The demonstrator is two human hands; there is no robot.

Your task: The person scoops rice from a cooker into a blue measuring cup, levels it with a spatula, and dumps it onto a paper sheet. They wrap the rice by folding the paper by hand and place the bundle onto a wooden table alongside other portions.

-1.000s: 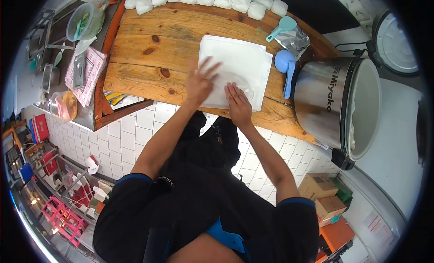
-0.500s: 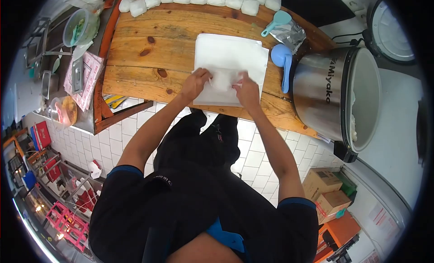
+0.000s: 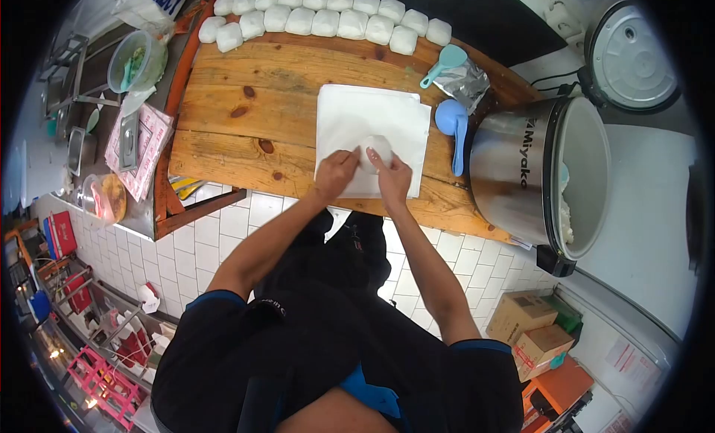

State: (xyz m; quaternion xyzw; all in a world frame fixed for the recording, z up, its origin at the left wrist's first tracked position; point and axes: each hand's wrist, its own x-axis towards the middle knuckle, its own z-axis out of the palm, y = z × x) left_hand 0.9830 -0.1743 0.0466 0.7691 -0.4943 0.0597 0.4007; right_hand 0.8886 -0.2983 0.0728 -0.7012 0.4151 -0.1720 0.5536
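A rounded white paper-wrapped packet [image 3: 377, 145] is between my hands, above a stack of white paper sheets [image 3: 350, 109] on the wooden table. My right hand [image 3: 395, 181] grips the packet from the near right, its thumb over the paper. At the packet's left side, my left hand [image 3: 337, 174] is closed, with its fingertips against the paper edge. What lies inside the wrapping is hidden.
Rows of similar white packets [image 3: 299, 20] line the table's back edge. To the right are a teal scoop [image 3: 451, 57] on foil [image 3: 469, 83], a blue scoop [image 3: 450, 117] and a large open Miyako rice cooker [image 3: 514, 172]. A bowl of greens [image 3: 141, 64] stands left.
The flat, blurred wrapping between my hands has become a compact rounded packet. My right hand has turned to hold it, and my left hand has shifted toward it. The view has tilted up slightly.
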